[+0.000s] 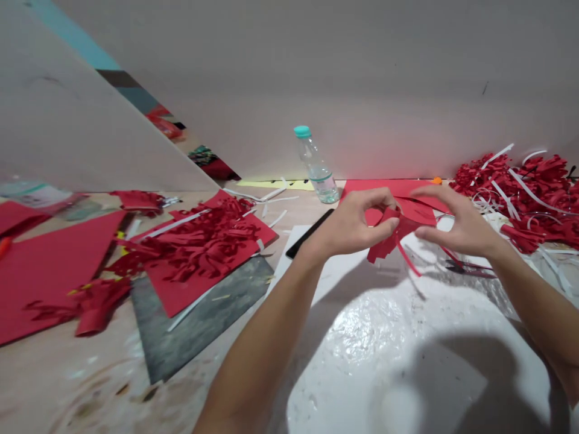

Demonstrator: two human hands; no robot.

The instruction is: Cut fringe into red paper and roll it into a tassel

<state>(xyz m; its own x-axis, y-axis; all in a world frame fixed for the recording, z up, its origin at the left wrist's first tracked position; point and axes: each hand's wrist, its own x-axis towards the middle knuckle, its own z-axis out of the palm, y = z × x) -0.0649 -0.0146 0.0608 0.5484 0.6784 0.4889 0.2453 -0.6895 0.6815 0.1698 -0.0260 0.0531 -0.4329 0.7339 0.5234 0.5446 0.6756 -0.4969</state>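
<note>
My left hand (350, 226) pinches a piece of red foam sheet (389, 238) between thumb and fingers, above the white work surface. A narrow red strip (408, 258) hangs down from it. My right hand (456, 223) is just to the right, thumb and fingers apart in a curve; its thumb is close to the piece's right end, and whether they touch I cannot tell. Below the right hand lies a dark-jawed hand tool (470, 269) with red handles, partly hidden. Behind both hands a flat red sheet (362, 193) lies against the wall.
A clear bottle (322, 175) with a teal cap stands near the wall, beside a black phone-like object (307, 235). Red fringed pieces (212, 238) lie on a red sheet over a dark board (181, 337) at left. More red fringed bundles (543, 193) and white strips are heaped at right.
</note>
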